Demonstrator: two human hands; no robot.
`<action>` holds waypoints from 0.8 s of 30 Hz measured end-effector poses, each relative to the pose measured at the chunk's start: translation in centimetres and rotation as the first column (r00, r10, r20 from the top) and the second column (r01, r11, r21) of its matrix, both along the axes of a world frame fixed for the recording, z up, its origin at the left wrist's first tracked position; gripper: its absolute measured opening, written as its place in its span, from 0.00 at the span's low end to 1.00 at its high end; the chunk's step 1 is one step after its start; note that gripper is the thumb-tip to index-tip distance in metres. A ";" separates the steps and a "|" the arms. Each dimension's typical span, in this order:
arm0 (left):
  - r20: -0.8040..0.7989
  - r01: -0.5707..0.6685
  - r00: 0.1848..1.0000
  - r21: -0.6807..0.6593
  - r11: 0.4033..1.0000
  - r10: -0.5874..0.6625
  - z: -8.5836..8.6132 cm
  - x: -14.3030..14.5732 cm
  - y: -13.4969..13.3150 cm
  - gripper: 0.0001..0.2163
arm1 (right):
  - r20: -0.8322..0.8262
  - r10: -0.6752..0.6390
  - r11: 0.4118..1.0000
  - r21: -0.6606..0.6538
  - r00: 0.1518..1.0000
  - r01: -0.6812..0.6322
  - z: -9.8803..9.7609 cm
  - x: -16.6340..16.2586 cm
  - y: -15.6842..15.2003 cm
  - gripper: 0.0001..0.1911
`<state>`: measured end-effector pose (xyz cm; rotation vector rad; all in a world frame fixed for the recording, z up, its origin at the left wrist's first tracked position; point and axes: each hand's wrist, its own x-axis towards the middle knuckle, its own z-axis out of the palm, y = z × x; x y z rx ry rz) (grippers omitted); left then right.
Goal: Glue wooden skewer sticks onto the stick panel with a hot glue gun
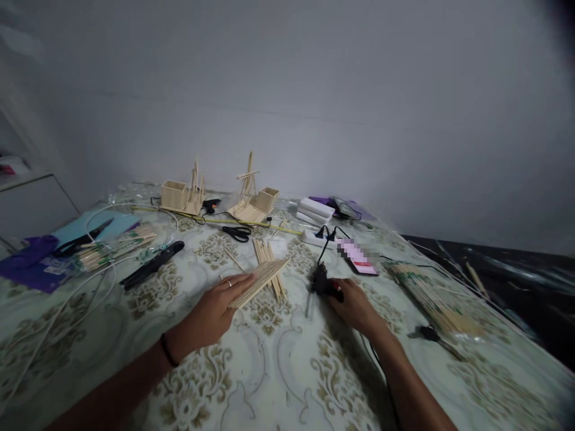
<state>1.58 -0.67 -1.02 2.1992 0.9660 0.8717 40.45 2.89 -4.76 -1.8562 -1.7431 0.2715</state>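
My left hand (214, 311), with a ring and a dark wristband, grips a flat panel of wooden sticks (263, 281) by its near left edge. The panel is tilted above loose wooden sticks (279, 292) lying on the tablecloth. In my right hand (354, 306) is a black glue gun (320, 279), its handle wrapped by my fingers. A translucent glue stick (309, 304) shows beside the gun. The gun is to the right of the panel, apart from it.
Two wooden stick models with boxes (173, 196) (268, 201) stand at the back. Black scissors (238, 233), a power strip (311, 237), a phone (359, 258) and a black cutter (155, 263) lie around. Bundled skewers (433, 296) and a dark-handled tool (429, 334) are at right.
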 end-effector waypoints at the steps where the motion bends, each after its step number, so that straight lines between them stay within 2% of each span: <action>1: 0.018 -0.011 1.000 -0.019 1.000 0.011 -0.1 0.3 0.1 0.42 | 0.000 -0.009 1.000 0.004 1.000 0.009 -0.1 -0.2 0.0 0.14; 6: 0.090 -0.053 0.994 -0.096 0.994 0.061 -1.6 0.4 -0.2 0.37 | -0.043 -0.088 0.994 0.060 0.995 0.091 0.9 0.1 -0.6 0.14; 9: 0.107 -0.047 0.993 -0.083 0.995 0.055 -2.5 0.2 -0.4 0.38 | -0.110 -0.086 0.992 0.077 0.990 0.095 2.4 0.3 -1.0 0.12; 11: 0.110 -0.048 0.993 -0.053 0.997 0.054 -2.8 0.2 -0.5 0.39 | -0.182 -0.055 0.995 0.067 0.982 0.068 3.7 -0.4 -1.5 0.15; 12: 0.110 -0.050 0.992 -0.037 0.998 0.054 -2.9 0.3 -0.6 0.40 | -0.238 -0.034 0.997 0.053 0.971 0.048 4.3 -1.2 -1.9 0.18; 13: 0.109 -0.052 0.993 -0.024 0.998 0.054 -2.9 0.3 -0.6 0.41 | -0.381 -0.013 0.999 0.025 0.924 0.024 5.0 -2.1 -2.3 0.19; 14: 0.109 -0.054 0.993 -0.012 0.998 0.055 -2.9 0.3 -0.7 0.42 | -0.513 0.001 1.000 0.001 0.859 -0.001 5.6 -3.3 -2.9 0.20; 16: 0.111 -0.058 0.992 0.015 0.998 0.056 -2.8 0.3 -0.8 0.43 | -0.673 0.035 0.996 -0.032 0.739 -0.077 6.5 -5.9 -4.1 0.23; 18: 0.112 -0.066 0.992 0.050 0.997 0.060 -2.7 0.3 -0.9 0.44 | -0.732 0.044 0.984 -0.087 0.680 -0.157 6.6 -8.5 -5.3 0.25; 21: 0.112 -0.077 0.992 0.097 0.992 0.065 -2.4 0.4 -1.1 0.45 | -0.771 0.189 0.911 -0.094 0.608 -0.402 5.5 -11.4 -6.7 0.25; 24: 0.116 -0.091 0.990 0.103 0.991 0.079 -2.2 0.4 -1.3 0.45 | -0.764 0.258 0.892 -0.046 0.591 -0.450 4.4 -13.1 -7.5 0.23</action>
